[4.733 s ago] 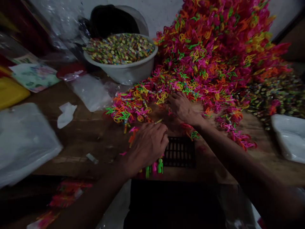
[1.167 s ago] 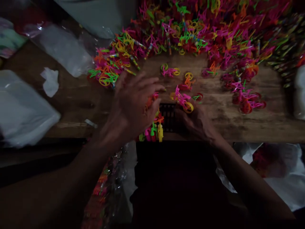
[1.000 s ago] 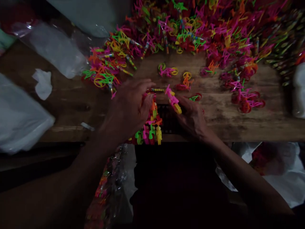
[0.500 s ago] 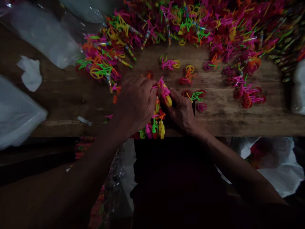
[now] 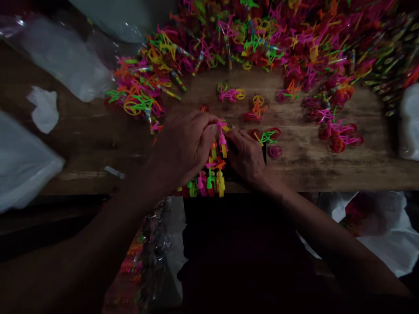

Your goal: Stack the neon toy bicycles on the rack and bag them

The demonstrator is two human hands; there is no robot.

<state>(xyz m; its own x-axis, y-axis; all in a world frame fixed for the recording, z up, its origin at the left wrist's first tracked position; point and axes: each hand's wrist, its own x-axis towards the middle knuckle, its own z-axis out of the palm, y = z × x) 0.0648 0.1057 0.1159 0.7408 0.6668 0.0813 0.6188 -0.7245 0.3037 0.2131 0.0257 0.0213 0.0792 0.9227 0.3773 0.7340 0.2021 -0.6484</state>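
- In the head view, your right hand (image 5: 247,157) is narrow, its fingertips on the pink toy bicycle (image 5: 222,140) with yellow wheels.
- That bicycle is between your two hands, one wheel pointing toward you.
- Your left hand (image 5: 185,146) curls just beside it, thumb and forefinger close together; you cannot tell from here what its hidden fingers hold.
- Next to your left hand, toward you, a group of toy bicycles (image 5: 210,181) stands packed side by side at the edge of the counter (image 5: 304,170).
- A black rack (image 5: 264,153) is mostly hidden behind your right hand.
- Just past your right hand lie a green toy bicycle (image 5: 269,137) and a loose pink wheel (image 5: 276,151).
- Farther off, a heap of bright toy parts (image 5: 248,39) covers the back.
- To your left are a white scrap (image 5: 46,111) and a plastic bag (image 5: 75,65).
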